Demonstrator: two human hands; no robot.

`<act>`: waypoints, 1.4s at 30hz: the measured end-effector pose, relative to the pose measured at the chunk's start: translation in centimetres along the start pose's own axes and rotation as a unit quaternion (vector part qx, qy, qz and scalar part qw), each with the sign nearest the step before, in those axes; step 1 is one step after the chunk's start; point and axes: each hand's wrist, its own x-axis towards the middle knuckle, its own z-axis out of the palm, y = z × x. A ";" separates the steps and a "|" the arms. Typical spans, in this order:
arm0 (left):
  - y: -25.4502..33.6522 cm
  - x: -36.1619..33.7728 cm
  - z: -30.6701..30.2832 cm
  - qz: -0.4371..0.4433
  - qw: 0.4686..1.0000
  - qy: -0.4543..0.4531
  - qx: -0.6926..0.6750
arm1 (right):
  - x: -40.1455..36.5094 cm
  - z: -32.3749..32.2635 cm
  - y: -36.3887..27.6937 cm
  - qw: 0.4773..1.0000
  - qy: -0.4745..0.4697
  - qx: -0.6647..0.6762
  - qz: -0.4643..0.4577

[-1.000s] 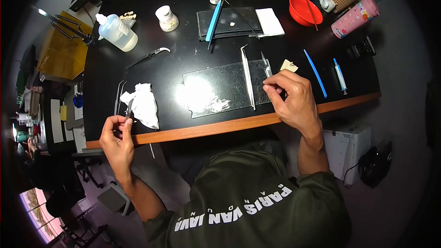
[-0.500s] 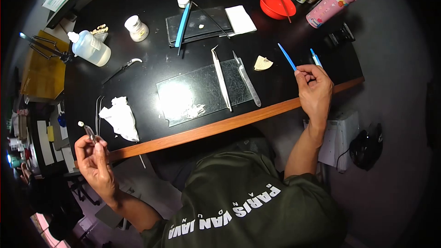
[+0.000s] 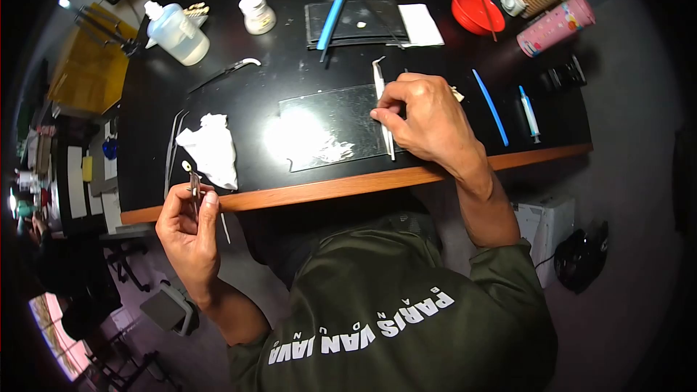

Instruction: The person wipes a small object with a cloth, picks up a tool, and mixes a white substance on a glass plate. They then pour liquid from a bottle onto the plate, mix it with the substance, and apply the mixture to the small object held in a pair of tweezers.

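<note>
My left hand [image 3: 190, 236], at the desk's front edge, is closed round a small metal clamp [image 3: 194, 187]. A tiny cream, tooth-like piece [image 3: 186, 166] sits at its tip. My right hand [image 3: 435, 120] reaches over the right side of the glass plate [image 3: 327, 127], thumb and forefinger pinching the pale bent-tip tweezers [image 3: 379, 87]. The tweezers lie across the plate. The hand hides most of the scalpel-like tool beside them and most of a cream wedge [image 3: 457, 94]. To the right lie a blue stick [image 3: 491, 107] and a blue-and-white syringe [image 3: 530, 114].
Crumpled white tissue [image 3: 214, 149] and thin dark tweezers [image 3: 173, 145] lie left of the plate. Behind stand a squeeze bottle [image 3: 181, 36], a glass jar [image 3: 258, 14], a dark slab [image 3: 363, 25], a red bowl [image 3: 468, 9] and a pink bottle [image 3: 555, 27].
My right hand has let go of the blue stick, which now lies on the desk, and moved left to the tweezers. My left hand still holds the clamp. The view has shifted.
</note>
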 end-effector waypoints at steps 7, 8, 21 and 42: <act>-1.2 -0.2 -2.1 -0.046 0.995 0.084 0.022 | 0.3 -0.3 -2.5 0.992 -0.014 -0.086 0.088; -1.1 -0.2 -1.8 -0.046 0.995 0.083 0.020 | 0.1 -0.3 -2.6 0.991 -0.018 -0.089 0.098; -0.9 1.9 0.8 -0.071 0.990 0.064 0.104 | 0.7 0.2 -3.0 0.986 -0.016 -0.039 0.160; -4.0 2.4 -0.4 -0.064 0.997 0.043 -0.032 | 1.3 9.1 -12.3 0.828 -0.118 0.541 0.087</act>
